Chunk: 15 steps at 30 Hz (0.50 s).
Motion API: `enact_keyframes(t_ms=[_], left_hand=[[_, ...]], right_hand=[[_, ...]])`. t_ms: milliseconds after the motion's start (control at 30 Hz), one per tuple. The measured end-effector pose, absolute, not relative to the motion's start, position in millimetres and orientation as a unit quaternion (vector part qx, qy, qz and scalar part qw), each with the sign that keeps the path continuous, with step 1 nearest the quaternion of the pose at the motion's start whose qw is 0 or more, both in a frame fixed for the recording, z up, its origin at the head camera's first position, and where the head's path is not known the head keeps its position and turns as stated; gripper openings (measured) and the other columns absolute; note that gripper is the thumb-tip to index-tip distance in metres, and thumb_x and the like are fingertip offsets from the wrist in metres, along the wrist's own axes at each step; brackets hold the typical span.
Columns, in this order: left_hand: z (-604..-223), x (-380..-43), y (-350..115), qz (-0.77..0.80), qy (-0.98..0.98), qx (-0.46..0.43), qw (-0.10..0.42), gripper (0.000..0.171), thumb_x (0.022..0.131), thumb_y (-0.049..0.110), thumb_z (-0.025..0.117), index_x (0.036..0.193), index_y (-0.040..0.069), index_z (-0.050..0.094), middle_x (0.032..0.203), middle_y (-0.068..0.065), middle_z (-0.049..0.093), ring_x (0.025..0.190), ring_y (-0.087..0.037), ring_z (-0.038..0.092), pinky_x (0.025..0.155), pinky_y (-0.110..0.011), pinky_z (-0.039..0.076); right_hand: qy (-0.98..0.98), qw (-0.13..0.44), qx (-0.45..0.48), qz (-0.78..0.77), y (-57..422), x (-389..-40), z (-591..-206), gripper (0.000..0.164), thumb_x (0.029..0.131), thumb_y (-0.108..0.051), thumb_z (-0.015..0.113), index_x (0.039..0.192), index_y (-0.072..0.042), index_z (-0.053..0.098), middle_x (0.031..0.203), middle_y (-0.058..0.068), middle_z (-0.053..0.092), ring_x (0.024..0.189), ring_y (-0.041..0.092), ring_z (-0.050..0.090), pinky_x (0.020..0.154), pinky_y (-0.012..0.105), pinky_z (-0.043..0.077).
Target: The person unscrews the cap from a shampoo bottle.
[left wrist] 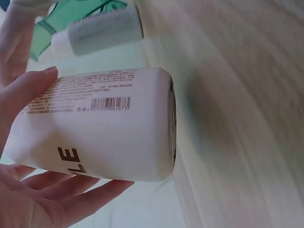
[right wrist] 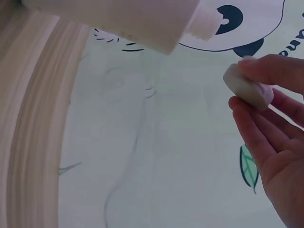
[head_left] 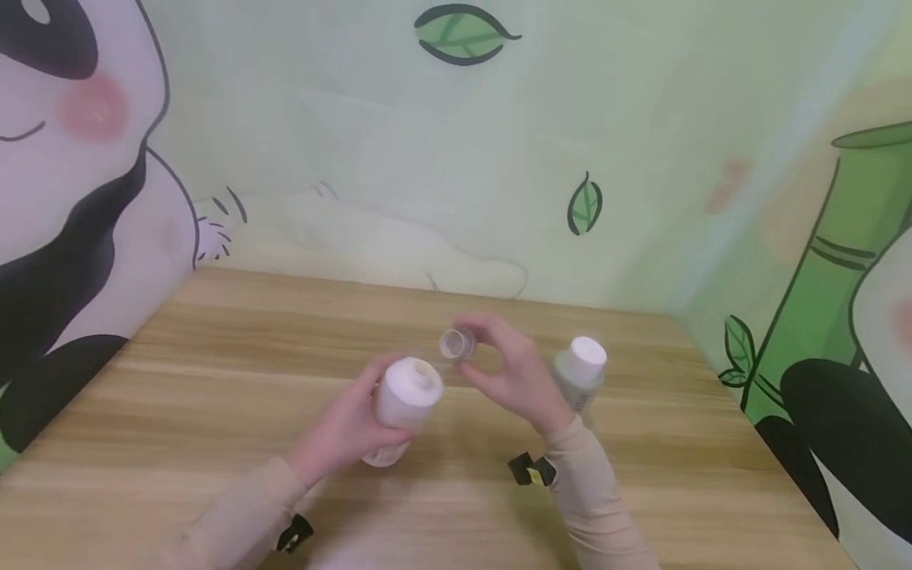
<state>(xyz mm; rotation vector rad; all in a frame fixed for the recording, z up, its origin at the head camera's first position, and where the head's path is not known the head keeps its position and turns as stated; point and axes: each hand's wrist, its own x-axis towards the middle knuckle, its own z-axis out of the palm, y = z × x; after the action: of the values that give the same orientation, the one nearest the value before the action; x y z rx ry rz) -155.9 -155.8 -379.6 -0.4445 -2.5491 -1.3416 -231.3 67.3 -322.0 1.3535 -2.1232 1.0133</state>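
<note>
1. The tabletop (head_left: 214, 380) carries the scene, running back to a painted wall (head_left: 342, 127).
2. My sleeved forearms reach in over it from the near side, angled toward each other.
3. My left hand (head_left: 338, 431) wraps the white bottle (head_left: 404, 408) from its left side, thumb across the near face and fingers round the far side.
4. My right hand (head_left: 509, 376) is raised just beyond and right of that bottle, thumb and fingertips pinching the cap.
5. The white bottle sits inside my left grip, its long axis near upright with a slight lean, uncapped neck up, base raised.
6. A second bottle (head_left: 575, 381), capped, stands upright just right of my right wrist.
7. The small cap (head_left: 457, 343) is between my right fingertips, near the bottle's neck but apart from it, one round end facing me.
</note>
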Motion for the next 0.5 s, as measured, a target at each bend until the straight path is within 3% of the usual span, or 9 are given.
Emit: enact_keyframes(t_ms=[267, 500], left_hand=[[-367.2, -147.9, -199.6, -0.464, -0.872, -0.082, 0.132, 0.090, 0.066, 0.013, 0.088, 0.141, 0.013, 0.038, 0.131, -0.021, 0.058, 0.114, -0.044, 0.059, 0.088, -0.060, 0.052], [-368.4, -135.6, -238.8, -0.476, -0.867, -0.076, 0.123, 0.091, 0.068, 0.014, 0.087, 0.142, 0.013, 0.034, 0.132, -0.023, 0.054, 0.118, -0.049, 0.055, 0.089, -0.060, 0.052]], right_hand=[[-0.820, 0.089, 0.408, 0.391, 44.2, -231.1, -347.4, 0.053, 0.080, -0.008, 0.076, 0.128, -0.002, 0.054, 0.124, 0.014, 0.065, 0.116, 0.027, 0.062, 0.102, 0.041, 0.049], [-0.867, -0.006, 0.380, 0.322, 11.8, -218.4, -374.1, 0.047, 0.083, -0.024, 0.074, 0.125, -0.009, 0.059, 0.120, 0.005, 0.069, 0.114, 0.021, 0.062, 0.113, 0.052, 0.027]])
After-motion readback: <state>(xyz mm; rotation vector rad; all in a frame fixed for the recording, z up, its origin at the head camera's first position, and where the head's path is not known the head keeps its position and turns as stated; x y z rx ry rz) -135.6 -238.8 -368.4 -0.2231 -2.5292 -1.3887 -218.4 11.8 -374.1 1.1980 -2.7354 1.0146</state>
